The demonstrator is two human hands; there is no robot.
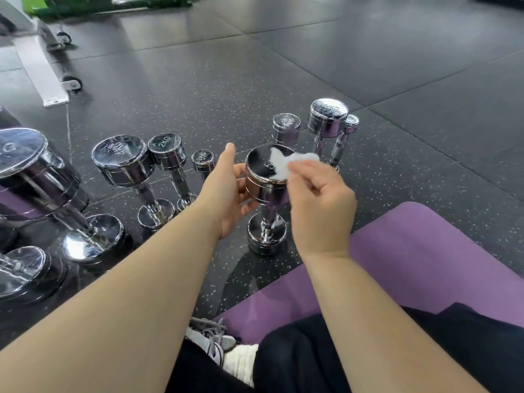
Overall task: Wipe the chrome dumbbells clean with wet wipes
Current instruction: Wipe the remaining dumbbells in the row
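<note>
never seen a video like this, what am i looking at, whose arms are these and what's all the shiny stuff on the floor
There is no machine here. One wide-angle camera is worn on a person's head and looks down at their own bare arms. The person sits partly on a purple mat laid on a dark speckled gym floor. In front of them a chrome dumbbell stands on end on the floor. The left hand holds the side of its upper head, seemingly to steady it. The right hand pinches a white wet wipe against the flat top. More chrome dumbbells stand on end nearby. A row to the left includes a 2KG dumbbell, and a few stand behind, among them a 4KG dumbbell.
</note>
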